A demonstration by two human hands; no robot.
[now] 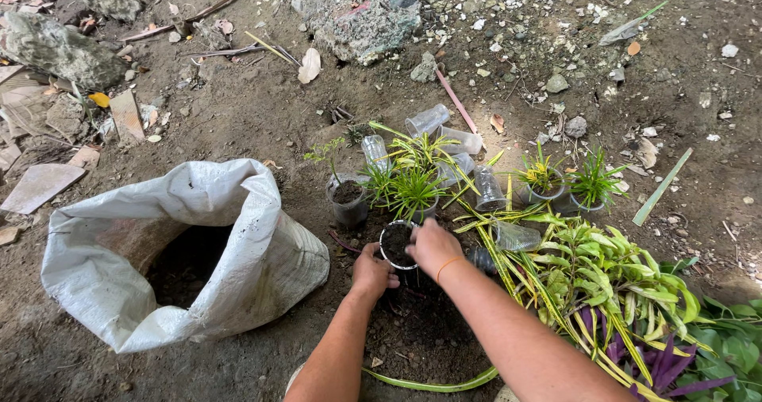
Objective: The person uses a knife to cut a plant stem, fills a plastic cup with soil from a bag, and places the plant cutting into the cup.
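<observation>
Thin clear plastic, soil-filled: cup (396, 245) on the ground, left hand (371, 273) closed around its side, right hand (432, 246) pressing over the rim. Bottom-heavy, crushable; best held low. Potted seedlings (413, 189) just beyond, white sack (238, 235) left.

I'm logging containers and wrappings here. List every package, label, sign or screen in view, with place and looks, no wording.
Woven sack: on the ground to the left of both hands, white, crumpled, mouth rolled open, dark inside.
Clear plastic cups: lying empty on the dirt beyond the plants, some tipped over.
Soil-filled cup: held between the left hand and right hand, round, clear.
No labels, signs or screens are in view.
</observation>
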